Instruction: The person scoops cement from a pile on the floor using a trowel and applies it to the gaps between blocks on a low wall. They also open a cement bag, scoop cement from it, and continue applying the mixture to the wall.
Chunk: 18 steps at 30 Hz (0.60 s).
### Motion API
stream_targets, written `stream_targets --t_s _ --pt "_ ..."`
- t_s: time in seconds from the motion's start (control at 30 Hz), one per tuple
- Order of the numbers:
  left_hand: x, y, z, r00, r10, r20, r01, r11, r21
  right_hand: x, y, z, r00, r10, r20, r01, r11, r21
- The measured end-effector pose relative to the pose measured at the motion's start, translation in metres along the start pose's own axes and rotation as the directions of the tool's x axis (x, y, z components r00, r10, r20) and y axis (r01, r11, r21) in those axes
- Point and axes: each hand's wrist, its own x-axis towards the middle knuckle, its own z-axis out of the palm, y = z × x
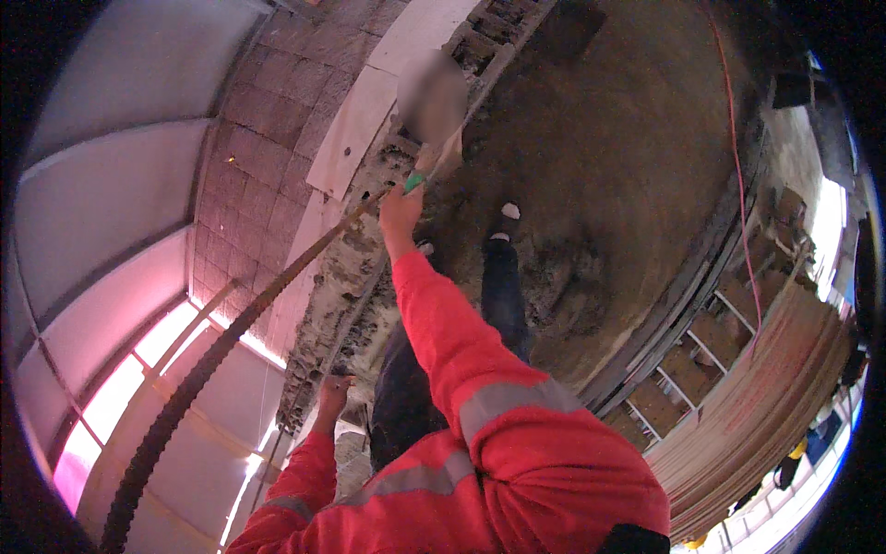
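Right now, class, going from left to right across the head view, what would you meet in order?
Pale wall panels, left hand, right hand, white-tipped foot, thin red cable.

The brown floor (637, 157) bears dark, crumbly-looking debris (568, 277) near a shoe (509, 212).

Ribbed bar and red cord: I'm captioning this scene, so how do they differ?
The bar is dark and ribbed; the cord is red. The bar looks thicker than the cord. The bar's upper end is by the right hand; the cord runs well away. Both are long and narrow.
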Motion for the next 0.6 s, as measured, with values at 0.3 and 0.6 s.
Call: stream_targets --t_s 0.3,0.6 --pt "-0.032 0.068 0.051 0.981 -0.126 0.149 0.117 0.991 0.063 -0.037 -0.019 -0.04 0.954 0.117 0.277 -0.119 0.993 -0.011" --pt "-0.026 0.152 0.079 0.996 -0.057 0.064 0.06 0.998 -0.036 0.029 -0.021 -0.087 0.937 0.16 0.31 -0.162 0.987 -0.019"
